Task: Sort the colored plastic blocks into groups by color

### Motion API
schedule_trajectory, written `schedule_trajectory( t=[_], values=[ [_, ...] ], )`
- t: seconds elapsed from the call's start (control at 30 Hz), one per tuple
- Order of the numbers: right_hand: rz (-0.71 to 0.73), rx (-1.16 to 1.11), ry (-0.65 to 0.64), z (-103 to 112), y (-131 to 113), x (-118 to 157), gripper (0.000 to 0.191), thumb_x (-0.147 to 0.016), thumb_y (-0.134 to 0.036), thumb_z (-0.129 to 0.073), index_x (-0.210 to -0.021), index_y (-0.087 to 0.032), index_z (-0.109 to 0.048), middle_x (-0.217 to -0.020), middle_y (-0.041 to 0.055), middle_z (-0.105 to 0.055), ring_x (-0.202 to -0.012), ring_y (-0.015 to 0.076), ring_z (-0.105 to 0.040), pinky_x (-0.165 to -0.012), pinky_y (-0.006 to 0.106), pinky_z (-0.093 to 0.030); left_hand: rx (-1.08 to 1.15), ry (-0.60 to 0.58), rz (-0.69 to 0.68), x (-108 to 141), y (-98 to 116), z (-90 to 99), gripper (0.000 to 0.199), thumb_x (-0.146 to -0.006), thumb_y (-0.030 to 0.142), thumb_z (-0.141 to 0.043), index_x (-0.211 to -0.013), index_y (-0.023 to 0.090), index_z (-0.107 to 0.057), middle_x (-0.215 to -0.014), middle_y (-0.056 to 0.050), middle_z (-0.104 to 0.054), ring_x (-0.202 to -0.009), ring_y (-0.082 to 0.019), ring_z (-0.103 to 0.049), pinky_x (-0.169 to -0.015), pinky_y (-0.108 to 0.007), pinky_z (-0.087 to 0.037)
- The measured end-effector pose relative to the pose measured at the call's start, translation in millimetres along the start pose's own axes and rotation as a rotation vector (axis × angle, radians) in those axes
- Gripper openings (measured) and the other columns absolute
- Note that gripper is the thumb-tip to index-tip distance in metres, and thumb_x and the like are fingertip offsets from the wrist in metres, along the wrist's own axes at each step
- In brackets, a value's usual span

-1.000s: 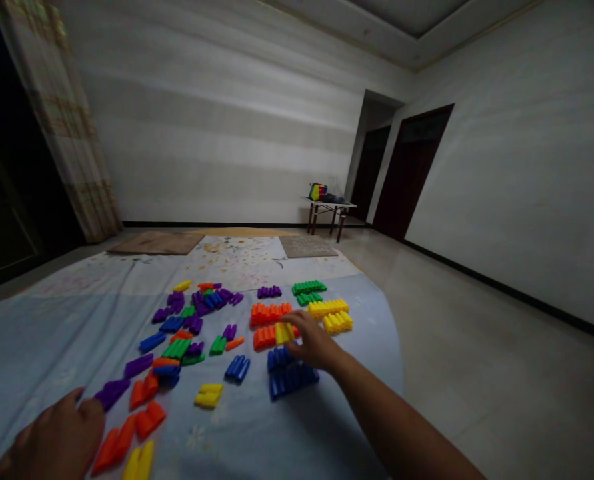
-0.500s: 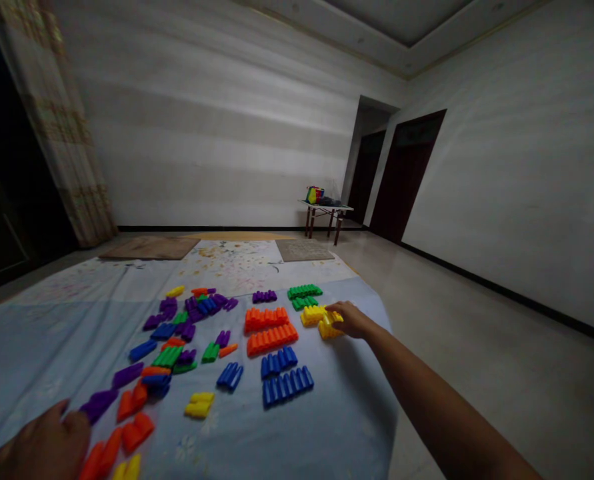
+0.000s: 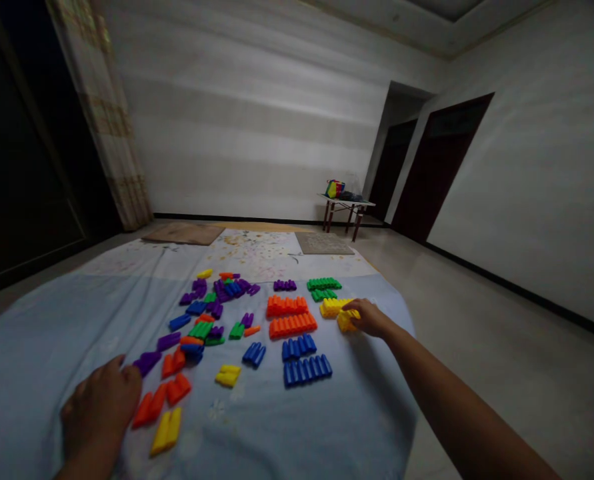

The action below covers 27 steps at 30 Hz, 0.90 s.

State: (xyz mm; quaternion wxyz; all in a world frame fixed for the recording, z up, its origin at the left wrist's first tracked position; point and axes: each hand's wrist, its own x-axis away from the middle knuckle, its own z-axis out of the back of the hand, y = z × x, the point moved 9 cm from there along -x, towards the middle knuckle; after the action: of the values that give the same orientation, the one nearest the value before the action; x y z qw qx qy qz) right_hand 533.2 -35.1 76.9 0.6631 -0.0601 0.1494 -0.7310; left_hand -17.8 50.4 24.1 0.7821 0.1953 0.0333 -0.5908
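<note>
My right hand (image 3: pixel 367 317) is closed on a yellow piece (image 3: pixel 347 321) at the right of the cloth, beside a row of yellow pieces (image 3: pixel 333 307). My left hand (image 3: pixel 101 400) rests at the lower left, beside a purple piece (image 3: pixel 147 363); its fingertips are partly hidden, and I cannot make out whether it holds anything. Orange rows (image 3: pixel 293 325), blue rows (image 3: pixel 307 371), green rows (image 3: pixel 323 284) and a short purple row (image 3: pixel 285 285) lie in the middle. Mixed loose pieces are scattered on the left, with a yellow pair (image 3: pixel 166 431) near my left hand.
The pieces lie on a light blue cloth (image 3: pixel 257 433). A brown mat (image 3: pixel 184 233) and a grey mat (image 3: pixel 324 243) sit at its far edge. Farther back, a small table (image 3: pixel 347 199) holds a colourful bag (image 3: pixel 335 189).
The view has shifted, so the pieces appear farther right and more of my left hand shows. My right hand stays at the yellow pieces.
</note>
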Motion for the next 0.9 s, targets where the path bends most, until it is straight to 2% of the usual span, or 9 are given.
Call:
schedule_trajectory(
  t=[0.07, 0.13, 0.2, 0.27, 0.4, 0.47, 0.63, 0.77, 0.9],
  values=[
    [0.013, -0.005, 0.014, 1, -7, 0, 0.045, -0.069, -0.004, -0.053, -0.11, -0.018, -0.063, -0.116, 0.0111, -0.06, -0.109, 0.0274, -0.052, -0.094, 0.045, -0.036, -0.047, 0.002, -0.039, 7, 10, 10.0, 0.047, -0.085, 0.032, -0.027, -0.118, 0.01, -0.052, -0.113, -0.016, -0.061, -0.101, -0.03, -0.055, -0.084, -0.04, -0.039],
    [0.066, -0.031, 0.043, 3, -25, 0, 0.049, -0.07, -0.004, -0.052, -0.116, -0.019, -0.06, -0.119, 0.0109, -0.058, -0.111, 0.0269, -0.049, -0.095, 0.045, -0.036, -0.068, 0.015, -0.033, 12, 13, 15.9, 0.047, -0.086, 0.031, -0.025, -0.118, 0.011, -0.052, -0.112, -0.014, -0.062, -0.101, -0.028, -0.055, -0.084, -0.038, -0.039],
    [0.186, -0.104, 0.096, 5, -59, 2, 0.047, -0.072, -0.006, -0.051, -0.116, -0.02, -0.058, -0.118, 0.0096, -0.058, -0.111, 0.0248, -0.049, -0.095, 0.043, -0.037, -0.08, 0.033, -0.035, 15, 15, 18.8, 0.046, -0.086, 0.031, -0.025, -0.116, 0.011, -0.053, -0.109, -0.014, -0.063, -0.1, -0.027, -0.056, -0.083, -0.038, -0.039],
    [0.338, -0.207, 0.143, 2, -103, 8, 0.04, -0.075, -0.008, -0.051, -0.112, -0.02, -0.06, -0.112, 0.0089, -0.06, -0.107, 0.0229, -0.051, -0.094, 0.041, -0.039, -0.082, 0.054, -0.042, 17, 15, 20.5, 0.045, -0.086, 0.029, -0.025, -0.115, 0.01, -0.054, -0.108, -0.014, -0.063, -0.099, -0.027, -0.056, -0.082, -0.037, -0.039],
    [0.508, -0.337, 0.035, -31, -195, 22, 0.031, -0.078, -0.009, -0.053, -0.105, -0.02, -0.063, -0.108, 0.008, -0.062, -0.106, 0.0213, -0.052, -0.093, 0.038, -0.04, -0.082, 0.076, -0.042, 19, 16, 22.2, 0.044, -0.087, 0.028, -0.025, -0.114, 0.011, -0.055, -0.107, -0.013, -0.064, -0.099, -0.026, -0.056, -0.082, -0.037, -0.038],
    [0.569, -0.371, -0.043, -52, -239, 29, 0.032, -0.078, -0.011, -0.055, -0.108, -0.019, -0.062, -0.11, 0.0089, -0.061, -0.105, 0.0209, -0.053, -0.092, 0.036, -0.041, -0.088, 0.082, -0.045, 20, 17, 22.8, 0.043, -0.087, 0.028, -0.025, -0.114, 0.011, -0.055, -0.107, -0.012, -0.064, -0.099, -0.025, -0.056, -0.083, -0.037, -0.038],
    [0.783, -0.325, -0.194, -95, -332, 58, 0.031, -0.08, -0.021, -0.057, -0.11, -0.024, -0.061, -0.107, 0.0048, -0.064, -0.102, 0.0211, -0.054, -0.09, 0.036, -0.04, -0.098, 0.098, -0.05, 22, 17, 25.1, 0.043, -0.087, 0.028, -0.026, -0.113, 0.011, -0.055, -0.107, -0.012, -0.064, -0.099, -0.024, -0.056, -0.085, -0.036, -0.037],
    [0.808, -0.13, -0.252, -124, -365, 71, 0.039, -0.077, -0.04, -0.06, -0.112, -0.024, -0.059, -0.105, 0.0071, -0.064, -0.098, 0.0258, -0.055, -0.083, 0.041, -0.043, -0.092, 0.101, -0.07, 23, 19, 27.0, 0.043, -0.087, 0.027, -0.026, -0.113, 0.01, -0.055, -0.108, -0.012, -0.064, -0.098, -0.025, -0.056, -0.084, -0.036, -0.037],
    [0.797, -0.038, -0.286, -133, -361, 67, 0.041, -0.077, -0.043, -0.06, -0.114, -0.025, -0.058, -0.109, 0.0071, -0.062, -0.096, 0.0263, -0.055, -0.081, 0.043, -0.044, -0.08, 0.08, -0.056, 21, 17, 26.4, 0.044, -0.086, 0.029, -0.026, -0.112, 0.01, -0.056, -0.107, -0.013, -0.065, -0.097, -0.027, -0.057, -0.083, -0.038, -0.038]
  ],
)
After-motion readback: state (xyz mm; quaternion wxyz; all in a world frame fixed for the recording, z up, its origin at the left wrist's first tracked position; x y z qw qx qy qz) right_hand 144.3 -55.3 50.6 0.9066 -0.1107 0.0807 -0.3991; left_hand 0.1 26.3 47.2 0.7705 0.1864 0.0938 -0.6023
